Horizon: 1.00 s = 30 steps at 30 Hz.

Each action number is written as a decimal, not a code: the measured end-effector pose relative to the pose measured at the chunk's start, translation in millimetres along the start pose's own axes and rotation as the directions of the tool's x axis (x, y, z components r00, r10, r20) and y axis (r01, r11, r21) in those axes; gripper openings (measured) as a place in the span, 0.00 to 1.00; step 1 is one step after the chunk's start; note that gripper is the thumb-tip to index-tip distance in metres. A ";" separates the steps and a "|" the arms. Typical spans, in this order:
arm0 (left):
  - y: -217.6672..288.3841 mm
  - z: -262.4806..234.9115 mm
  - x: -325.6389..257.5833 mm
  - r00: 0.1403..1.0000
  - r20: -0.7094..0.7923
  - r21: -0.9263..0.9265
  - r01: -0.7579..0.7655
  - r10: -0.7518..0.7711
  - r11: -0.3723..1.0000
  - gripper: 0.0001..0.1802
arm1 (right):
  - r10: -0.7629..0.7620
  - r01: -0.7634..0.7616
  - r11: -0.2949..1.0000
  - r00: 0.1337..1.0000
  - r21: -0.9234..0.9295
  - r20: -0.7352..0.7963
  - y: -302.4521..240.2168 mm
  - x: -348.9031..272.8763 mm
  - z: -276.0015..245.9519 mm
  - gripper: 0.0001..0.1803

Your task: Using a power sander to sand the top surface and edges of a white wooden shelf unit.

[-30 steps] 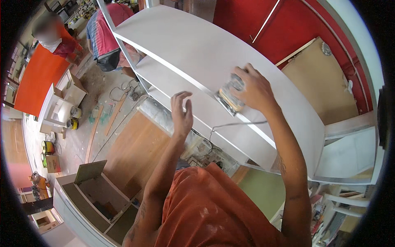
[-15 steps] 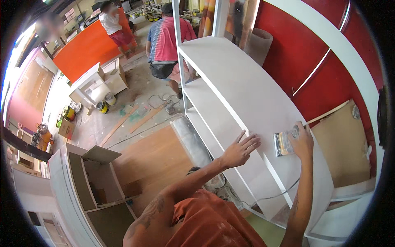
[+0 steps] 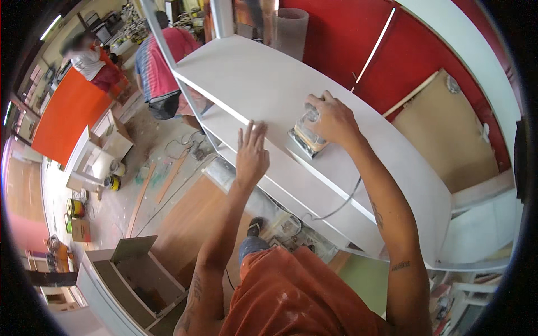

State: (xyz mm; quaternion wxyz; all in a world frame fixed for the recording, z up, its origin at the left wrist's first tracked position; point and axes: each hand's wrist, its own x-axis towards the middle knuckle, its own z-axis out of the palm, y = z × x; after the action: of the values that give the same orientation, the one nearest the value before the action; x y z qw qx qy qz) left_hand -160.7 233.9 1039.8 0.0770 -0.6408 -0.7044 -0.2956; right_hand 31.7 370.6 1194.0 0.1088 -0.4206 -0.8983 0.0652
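A large white shelving unit (image 3: pixel 263 84) is seen running from 11 o'clock down to 4 o'clock across the view, its broad top panel facing up and open shelves showing along its left flank. Behind it, at 1 to 2 o'clock, a red wall (image 3: pixel 426 50) and a leaning brown board (image 3: pixel 448 129) are visible; on the dusty floor at 7 o'clock an open white cabinet box (image 3: pixel 134 274) is set, and two other persons are seen at 11 o'clock. The left hand (image 3: pixel 252 154) is laid flat with fingers spread wide on the panel's near edge, nothing being held. The right hand (image 3: pixel 330 120) is closed over a small palm sander (image 3: pixel 307 137), which is pressed pad-down on the top panel near its middle, just right of the left hand. The sander's long axis is judged to lie roughly from 7 to 1 o'clock, across the panel's length; its cord (image 3: pixel 342 204) is trailed toward 6 o'clock. How much of the surface has been sanded cannot be told: the panel looks uniformly white, and the stretch toward 4 o'clock is judged likely still to be worked.
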 end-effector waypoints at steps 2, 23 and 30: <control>5.9 1.2 -0.6 1.000 0.004 0.005 -0.009 0.009 1.000 0.40 | 0.000 -0.001 1.000 1.000 0.010 0.021 5.5 -26.4 -9.9 0.25; -54.6 -4.2 104.9 0.973 0.104 -0.035 -0.201 0.204 0.979 0.19 | 0.117 -0.117 0.992 0.993 -0.043 0.004 10.3 -3.4 -3.5 0.28; -79.1 32.9 166.3 0.961 0.225 -0.040 -0.155 0.160 0.987 0.26 | 0.296 -0.301 0.950 0.953 -0.084 -0.061 40.7 67.6 3.3 0.25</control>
State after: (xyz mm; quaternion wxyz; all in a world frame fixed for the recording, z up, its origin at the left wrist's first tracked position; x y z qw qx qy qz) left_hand -254.6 393.0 1068.9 0.0119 -0.7250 -0.6522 -0.2210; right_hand 19.0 448.6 1191.8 0.0996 -0.5577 -0.8235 0.0290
